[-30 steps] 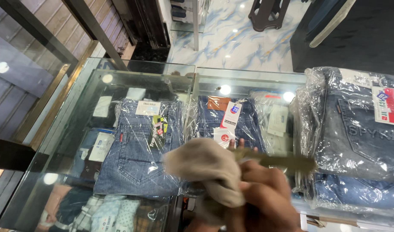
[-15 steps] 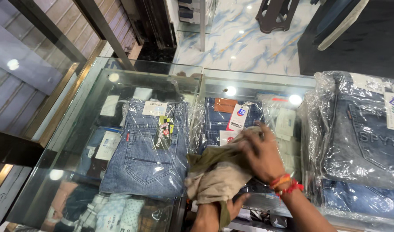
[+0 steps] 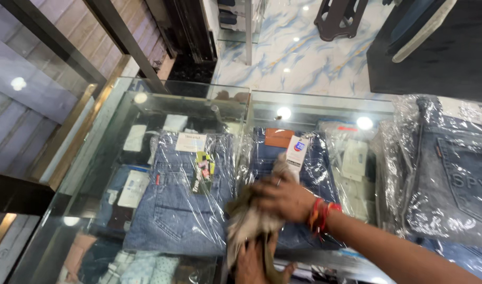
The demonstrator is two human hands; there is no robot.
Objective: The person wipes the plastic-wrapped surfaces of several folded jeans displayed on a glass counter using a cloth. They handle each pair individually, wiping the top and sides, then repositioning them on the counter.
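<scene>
The khaki cloth point(image 3: 249, 221) lies bunched on the glass worktop point(image 3: 162, 105), directly beneath my hands: right hand point(image 3: 283, 197) pressing from above, left hand point(image 3: 251, 263) gripping its near end.

Glass counter point(image 3: 146, 105) carries plastic-wrapped jeans stack point(image 3: 440, 173) at right; crumpled cloth point(image 3: 246, 221) near front edge.

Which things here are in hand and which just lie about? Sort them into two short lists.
In hand:
- olive and beige cloth, bunched on the glass counter
- right hand pressing on it
- left hand under it

Lying about:
- wrapped jeans
- stacked wrapped jeans
- dark stool
</scene>
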